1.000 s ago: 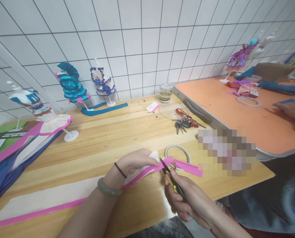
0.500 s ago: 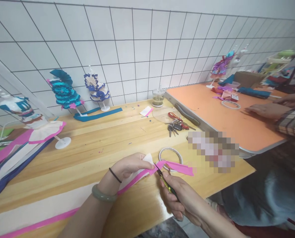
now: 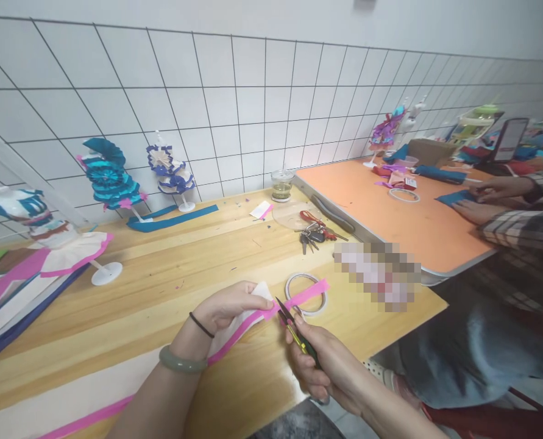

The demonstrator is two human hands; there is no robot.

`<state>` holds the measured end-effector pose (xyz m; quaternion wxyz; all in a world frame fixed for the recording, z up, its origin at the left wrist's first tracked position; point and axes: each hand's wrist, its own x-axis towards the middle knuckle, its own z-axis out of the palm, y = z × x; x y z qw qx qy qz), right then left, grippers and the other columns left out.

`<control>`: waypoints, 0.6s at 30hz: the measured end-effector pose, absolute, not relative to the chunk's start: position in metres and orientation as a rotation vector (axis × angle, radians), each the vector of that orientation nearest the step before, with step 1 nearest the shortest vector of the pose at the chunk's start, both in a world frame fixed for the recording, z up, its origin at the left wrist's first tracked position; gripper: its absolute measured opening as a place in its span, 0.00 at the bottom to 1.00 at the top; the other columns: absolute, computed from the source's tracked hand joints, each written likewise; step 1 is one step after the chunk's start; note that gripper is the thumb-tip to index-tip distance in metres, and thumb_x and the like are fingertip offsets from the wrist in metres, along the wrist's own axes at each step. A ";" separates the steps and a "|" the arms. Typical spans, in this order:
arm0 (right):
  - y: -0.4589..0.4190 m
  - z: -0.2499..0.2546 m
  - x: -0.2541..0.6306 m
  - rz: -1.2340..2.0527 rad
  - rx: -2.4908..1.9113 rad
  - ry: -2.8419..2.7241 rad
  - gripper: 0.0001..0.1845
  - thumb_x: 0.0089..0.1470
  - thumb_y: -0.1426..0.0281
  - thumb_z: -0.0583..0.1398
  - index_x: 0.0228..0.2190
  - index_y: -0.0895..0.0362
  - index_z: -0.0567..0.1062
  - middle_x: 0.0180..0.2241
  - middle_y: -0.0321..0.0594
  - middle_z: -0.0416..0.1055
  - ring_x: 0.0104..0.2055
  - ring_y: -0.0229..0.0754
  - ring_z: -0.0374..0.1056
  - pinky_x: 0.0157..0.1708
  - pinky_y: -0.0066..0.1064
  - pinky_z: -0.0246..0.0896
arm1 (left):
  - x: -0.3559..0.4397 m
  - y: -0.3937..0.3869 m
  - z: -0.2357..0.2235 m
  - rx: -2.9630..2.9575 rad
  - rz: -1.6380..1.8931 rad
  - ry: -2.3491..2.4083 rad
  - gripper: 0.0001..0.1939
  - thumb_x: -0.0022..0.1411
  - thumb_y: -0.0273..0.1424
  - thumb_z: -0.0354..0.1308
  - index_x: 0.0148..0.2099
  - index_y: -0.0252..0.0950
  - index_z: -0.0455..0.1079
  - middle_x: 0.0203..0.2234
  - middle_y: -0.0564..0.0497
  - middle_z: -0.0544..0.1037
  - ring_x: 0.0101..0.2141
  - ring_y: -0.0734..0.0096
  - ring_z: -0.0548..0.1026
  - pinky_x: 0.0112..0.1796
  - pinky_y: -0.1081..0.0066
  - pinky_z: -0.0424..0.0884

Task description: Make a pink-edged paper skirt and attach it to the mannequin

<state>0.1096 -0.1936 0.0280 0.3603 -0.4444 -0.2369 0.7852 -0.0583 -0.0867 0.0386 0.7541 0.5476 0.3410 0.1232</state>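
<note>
My left hand (image 3: pixel 234 303) is closed, thumb and fingers pinching the end of a long white crepe-paper strip (image 3: pixel 92 396) with a pink edge. The strip trails toward the lower left, partly hidden behind my left forearm. In my right hand (image 3: pixel 321 356) are small thread snips (image 3: pixel 296 335) with dark blades and a yellow-green handle. The blades stand apart beside the pink paper at my left thumb. A narrow pink tail (image 3: pixel 315 292) reaches to the right, over a roll of tape (image 3: pixel 325 303). Whether the tail is fully severed, I cannot tell.
Paper-dressed mannequins (image 3: pixel 111 177) stand along the tiled wall. Keys (image 3: pixel 314 235), a lidded cup (image 3: pixel 281 186) and paper scraps (image 3: pixel 262 210) lie farther back. A blurred-out item (image 3: pixel 376 274) sits at right. Another person's hands (image 3: pixel 481 207) are at the orange table (image 3: pixel 436 244).
The view has shifted right. The pink tail now points up and to the right instead of drooping down. The snips' blades closed on the paper, then parted again.
</note>
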 end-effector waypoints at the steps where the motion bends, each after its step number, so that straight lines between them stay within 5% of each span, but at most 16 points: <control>1: -0.194 0.027 0.110 2.020 -1.149 -0.615 0.20 0.56 0.52 0.49 0.29 0.56 0.65 0.14 0.24 0.48 0.11 0.25 0.38 0.08 0.18 0.40 | -0.059 -0.087 0.039 1.189 0.277 0.750 0.10 0.47 0.33 0.62 0.30 0.30 0.73 0.26 0.47 0.78 0.26 0.71 0.73 0.29 0.73 0.65; 12: -0.200 0.039 0.118 2.307 -1.027 -0.496 0.27 0.55 0.47 0.46 0.34 0.57 0.69 0.16 0.26 0.52 0.11 0.25 0.41 0.11 0.18 0.40 | -0.070 -0.077 0.048 0.967 0.605 0.877 0.11 0.46 0.33 0.66 0.28 0.31 0.71 0.20 0.52 0.74 0.21 0.79 0.69 0.25 0.79 0.62; 18: -0.203 0.040 0.120 2.340 -1.111 -0.778 0.17 0.55 0.56 0.52 0.39 0.55 0.67 0.16 0.25 0.52 0.11 0.25 0.38 0.10 0.18 0.37 | -0.072 -0.077 0.049 1.055 0.638 0.848 0.12 0.47 0.34 0.65 0.31 0.31 0.72 0.23 0.51 0.75 0.25 0.76 0.70 0.29 0.76 0.63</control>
